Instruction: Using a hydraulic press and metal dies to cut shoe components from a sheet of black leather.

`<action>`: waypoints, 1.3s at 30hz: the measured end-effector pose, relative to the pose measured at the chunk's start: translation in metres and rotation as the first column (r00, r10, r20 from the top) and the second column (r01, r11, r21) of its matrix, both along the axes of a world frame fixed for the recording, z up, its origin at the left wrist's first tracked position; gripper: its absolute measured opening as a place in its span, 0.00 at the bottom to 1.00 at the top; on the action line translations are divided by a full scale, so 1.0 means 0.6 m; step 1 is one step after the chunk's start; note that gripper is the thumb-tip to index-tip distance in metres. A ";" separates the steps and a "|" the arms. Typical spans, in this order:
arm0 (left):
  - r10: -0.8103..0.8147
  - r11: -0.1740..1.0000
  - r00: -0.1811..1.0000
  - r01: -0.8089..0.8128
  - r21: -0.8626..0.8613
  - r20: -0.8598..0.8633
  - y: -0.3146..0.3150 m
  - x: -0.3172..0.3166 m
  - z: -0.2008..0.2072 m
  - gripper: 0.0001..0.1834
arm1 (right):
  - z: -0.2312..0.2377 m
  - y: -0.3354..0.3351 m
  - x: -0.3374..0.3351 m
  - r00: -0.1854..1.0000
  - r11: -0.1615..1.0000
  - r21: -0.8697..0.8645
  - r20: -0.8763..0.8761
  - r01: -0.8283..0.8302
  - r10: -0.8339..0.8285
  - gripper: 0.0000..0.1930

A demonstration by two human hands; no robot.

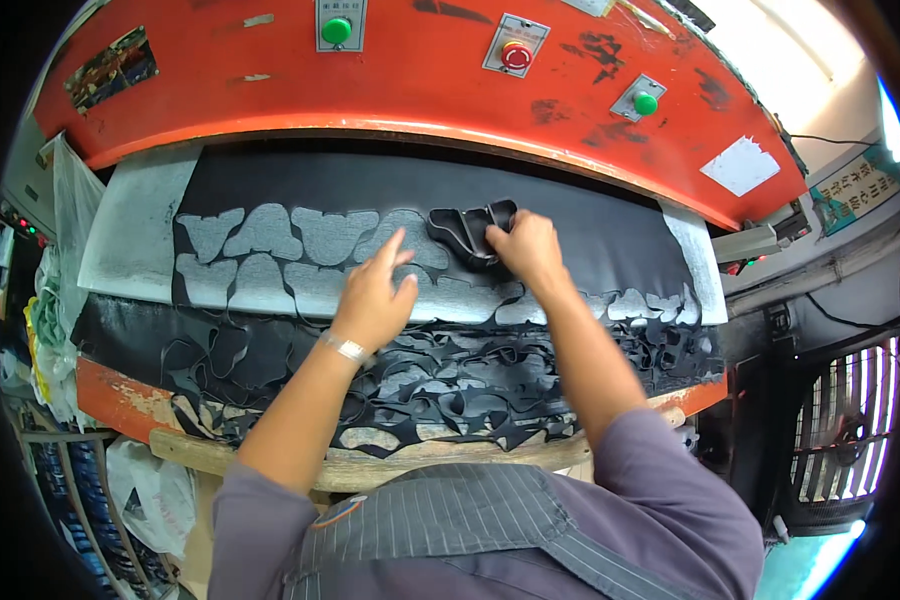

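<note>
Your striped apron faces the red machine and its pale board, carrying a black sheet with gray cut-outs toward the near edge. Your left hand, fingers spread and empty, is over the cut-outs; your right hand grips the black cutter over the sheet, nearer the board's right edge than its left.

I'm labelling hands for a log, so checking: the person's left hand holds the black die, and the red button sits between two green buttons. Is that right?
Not quite: the head view shows the right hand holding the black die, not the left hand. The red button does sit between two green buttons.
</note>
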State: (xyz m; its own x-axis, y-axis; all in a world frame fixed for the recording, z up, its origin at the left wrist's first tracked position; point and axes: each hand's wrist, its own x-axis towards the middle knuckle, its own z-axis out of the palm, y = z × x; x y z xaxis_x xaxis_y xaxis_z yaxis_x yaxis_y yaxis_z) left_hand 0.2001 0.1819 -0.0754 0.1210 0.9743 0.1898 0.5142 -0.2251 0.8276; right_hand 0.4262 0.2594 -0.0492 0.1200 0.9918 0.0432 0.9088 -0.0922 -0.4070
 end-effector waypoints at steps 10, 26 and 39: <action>0.028 0.999 0.974 -0.034 -0.027 -0.224 0.063 0.099 -0.067 0.43 | -0.085 -0.081 0.050 0.960 0.916 0.291 0.058 -0.277 0.272 0.41; -0.034 0.999 0.942 0.019 -0.048 -0.334 0.056 0.088 -0.065 0.46 | -0.100 -0.090 0.039 0.964 0.883 0.390 0.156 -0.260 0.215 0.36; 0.469 0.611 0.883 -0.316 0.726 -0.010 0.056 -0.088 0.199 0.12 | 0.158 -0.009 0.217 0.951 0.417 0.909 0.145 -0.018 -0.273 0.38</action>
